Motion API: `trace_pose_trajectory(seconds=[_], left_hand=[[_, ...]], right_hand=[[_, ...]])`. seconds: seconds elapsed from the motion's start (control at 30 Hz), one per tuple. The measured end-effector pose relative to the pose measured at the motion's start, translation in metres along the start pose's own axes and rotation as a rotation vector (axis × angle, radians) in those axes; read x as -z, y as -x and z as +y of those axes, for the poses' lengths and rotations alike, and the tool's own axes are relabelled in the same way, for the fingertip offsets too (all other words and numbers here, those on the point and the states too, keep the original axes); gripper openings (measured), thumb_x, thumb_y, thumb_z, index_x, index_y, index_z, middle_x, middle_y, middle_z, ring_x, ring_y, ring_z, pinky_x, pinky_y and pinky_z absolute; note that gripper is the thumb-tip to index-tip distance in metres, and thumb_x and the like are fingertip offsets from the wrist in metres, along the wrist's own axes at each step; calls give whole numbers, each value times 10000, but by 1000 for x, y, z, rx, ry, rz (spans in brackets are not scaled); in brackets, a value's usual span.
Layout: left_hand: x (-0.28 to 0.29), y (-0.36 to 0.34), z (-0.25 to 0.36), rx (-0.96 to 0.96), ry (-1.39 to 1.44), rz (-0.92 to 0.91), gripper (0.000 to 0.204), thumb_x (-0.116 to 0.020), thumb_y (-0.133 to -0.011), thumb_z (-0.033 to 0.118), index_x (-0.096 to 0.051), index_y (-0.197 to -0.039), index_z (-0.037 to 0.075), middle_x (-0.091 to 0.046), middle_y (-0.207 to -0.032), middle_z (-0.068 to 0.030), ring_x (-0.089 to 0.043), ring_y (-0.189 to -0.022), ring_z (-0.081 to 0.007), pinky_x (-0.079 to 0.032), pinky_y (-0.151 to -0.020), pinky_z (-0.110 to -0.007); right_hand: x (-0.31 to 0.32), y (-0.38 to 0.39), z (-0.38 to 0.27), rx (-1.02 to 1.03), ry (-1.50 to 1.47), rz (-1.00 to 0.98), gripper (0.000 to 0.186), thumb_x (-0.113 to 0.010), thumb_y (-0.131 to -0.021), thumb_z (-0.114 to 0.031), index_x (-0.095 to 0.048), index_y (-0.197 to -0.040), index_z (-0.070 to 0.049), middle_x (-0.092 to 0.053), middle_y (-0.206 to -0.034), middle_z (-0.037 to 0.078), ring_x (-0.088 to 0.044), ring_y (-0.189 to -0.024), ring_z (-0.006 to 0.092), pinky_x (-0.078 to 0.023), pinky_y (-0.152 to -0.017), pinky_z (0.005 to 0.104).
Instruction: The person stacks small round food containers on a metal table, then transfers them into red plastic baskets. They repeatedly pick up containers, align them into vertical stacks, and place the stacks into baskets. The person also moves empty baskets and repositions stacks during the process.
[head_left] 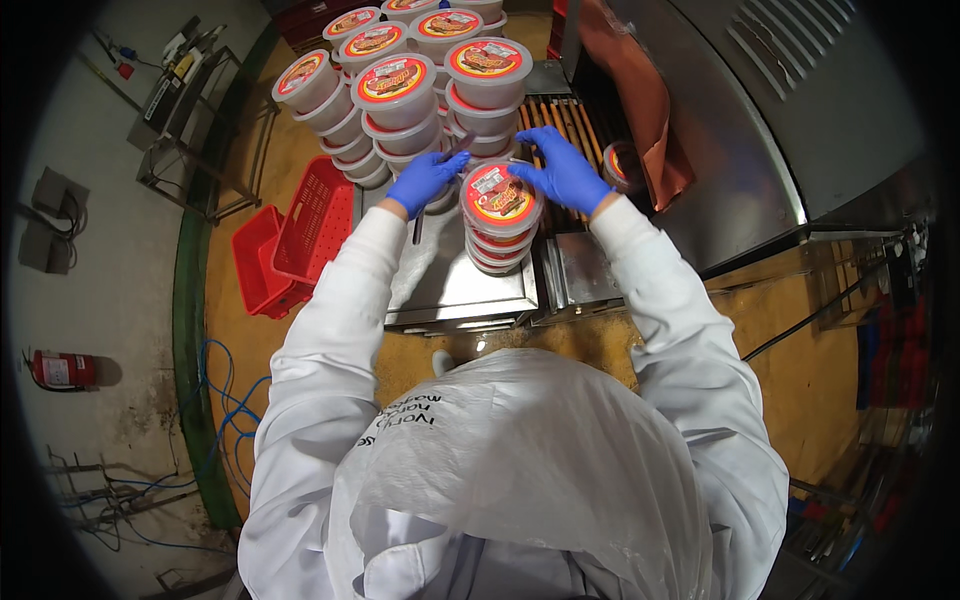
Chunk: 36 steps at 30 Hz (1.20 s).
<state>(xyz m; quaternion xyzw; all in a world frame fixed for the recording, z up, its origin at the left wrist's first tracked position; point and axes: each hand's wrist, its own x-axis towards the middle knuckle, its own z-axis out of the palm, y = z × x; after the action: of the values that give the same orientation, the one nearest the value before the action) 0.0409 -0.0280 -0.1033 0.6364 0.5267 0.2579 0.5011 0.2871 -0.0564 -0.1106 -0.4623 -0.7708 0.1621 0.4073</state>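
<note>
gloved hands around the near stack

much was hidden: the tall tub stacks (pixel 395 100) beyond the left hand (pixel 425 183) overlapped one another and ran off the upper edge, and a round printed lid (pixel 620 163) past the right hand (pixel 568 178) was partly covered by a hanging reddish sheet (pixel 640 105). a creased, translucent head cover (pixel 530 450) hid the person's trunk below the hands.

both forearms reached up and inward, elbows wide, in white cloth sleeves. the left hand was closed about a slim dark tool (pixel 417 232), whose middle the glove concealed; what kind it was could not be made out. the right hand was spread wide, thumb at the top rim of the near stack (pixel 503 200), fingers lifted beyond; whether the thumb pressed on it could not be told.

that stack stood between the hands and slightly nearer the body, its rims closely layered; bare lids or shallow tubs, it was hard to say. it stood on a shiny metal table (pixel 465 290). ribbed brownish rollers (pixel 562 122) ran beyond the right hand, and perforated red plastic crates (pixel 315 222) sat left of the left hand.
</note>
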Motion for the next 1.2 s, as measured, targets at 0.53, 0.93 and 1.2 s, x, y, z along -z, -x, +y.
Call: trace_pose_trajectory(seconds=[0.53, 0.93, 1.2], left_hand=[[-55, 40, -13, 50, 783, -234, 292, -593, -920, 164, -575, -1152, -12, -666, -1028, -125, -654, -914, -176, -536, -800, -309], [-36, -20, -82, -194, -24, 30, 443, -610, -877, 392, -574, -1180, 71, -621, -1042, -27, -576, -865, -136, -465, -711, -257], [-3, 13, -96, 305, 608, -221, 484, -481, -932, 396, -531, -1198, -6, -625, -1006, -77, -567, -760, -131, -463, -634, -267]], right_hand=[[-15, 22, -26, -524, -828, -243, 275, -669, -863, -184, -546, -1019, 6, -559, -859, 64, -567, -791, 163, -489, -769, 299], [-46, 22, 53, -207, -62, -221, 331, -648, -854, -202, -562, -1143, -63, -605, -1002, 145, -621, -738, 226, -496, -711, 311], [-39, 61, -33, 331, 335, -466, 479, -755, -695, -205, -522, -1081, -44, -538, -1075, 129, -480, -1060, 345, -383, -931, 442]])
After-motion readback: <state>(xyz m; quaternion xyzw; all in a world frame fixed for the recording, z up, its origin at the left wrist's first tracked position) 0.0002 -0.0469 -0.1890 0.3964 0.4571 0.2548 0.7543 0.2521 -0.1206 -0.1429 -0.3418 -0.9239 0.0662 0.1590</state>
